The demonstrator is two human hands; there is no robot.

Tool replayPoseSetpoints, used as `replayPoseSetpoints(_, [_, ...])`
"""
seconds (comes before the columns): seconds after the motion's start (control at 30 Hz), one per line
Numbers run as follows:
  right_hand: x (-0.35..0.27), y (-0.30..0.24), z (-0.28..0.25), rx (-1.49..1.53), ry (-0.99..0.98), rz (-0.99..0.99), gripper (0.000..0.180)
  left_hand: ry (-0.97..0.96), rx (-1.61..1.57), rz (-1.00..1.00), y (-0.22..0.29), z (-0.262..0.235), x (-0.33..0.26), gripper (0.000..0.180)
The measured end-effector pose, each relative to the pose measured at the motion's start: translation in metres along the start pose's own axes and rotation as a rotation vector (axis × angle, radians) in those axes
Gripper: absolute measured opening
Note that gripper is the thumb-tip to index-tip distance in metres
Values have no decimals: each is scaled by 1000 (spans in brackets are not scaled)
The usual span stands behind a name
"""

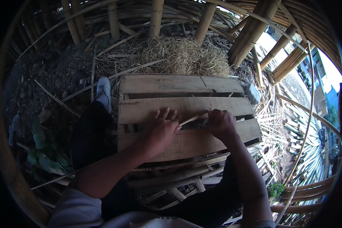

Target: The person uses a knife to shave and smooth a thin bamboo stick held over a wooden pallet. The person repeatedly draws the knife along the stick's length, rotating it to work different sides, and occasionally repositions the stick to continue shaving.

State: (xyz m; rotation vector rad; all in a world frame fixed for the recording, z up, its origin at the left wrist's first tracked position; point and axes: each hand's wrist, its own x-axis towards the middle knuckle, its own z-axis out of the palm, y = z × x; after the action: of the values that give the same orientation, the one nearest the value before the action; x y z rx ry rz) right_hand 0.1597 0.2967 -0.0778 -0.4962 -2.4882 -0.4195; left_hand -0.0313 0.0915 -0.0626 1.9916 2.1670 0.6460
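A thin pale bamboo strip (191, 120) slants across the slatted wooden crate top (163, 106) between my two hands. My left hand (164, 127) steadies it near the thumb, with the other fingers stretched over the boards. The strip's right end meets my right hand (221, 123), which is curled into a fist. What lies inside that fist is hidden by the fingers. A long thin strip (51, 183) also shows beyond my left forearm at the lower left; whether it is the same piece I cannot tell.
Dry shavings (182, 55) heap behind the crate. Upright bamboo poles (155, 19) stand at the back. Cut bamboo lengths (306, 144) spread over the ground at right. My shoe (103, 91) rests left of the crate, near a leafy plant (45, 152).
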Motion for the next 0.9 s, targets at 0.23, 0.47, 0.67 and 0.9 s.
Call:
replayPoseSetpoints(0.23, [17,-34,-24,138,144,-58,26,-55,-20,-29,5,-12,4,40])
replayPoseSetpoints(0.47, [18,-3,-38,-3,-423,343,42,38,-30,22,-5,-2,2,38])
replayPoseSetpoints(0.67, [42,-24,-86,-77,-274,513,41,20,-30,-12,4,-15,0,33])
replayPoseSetpoints(0.9, [38,-20,-82,687,-84,634,43,93,-181,8,24,-64,-8,30])
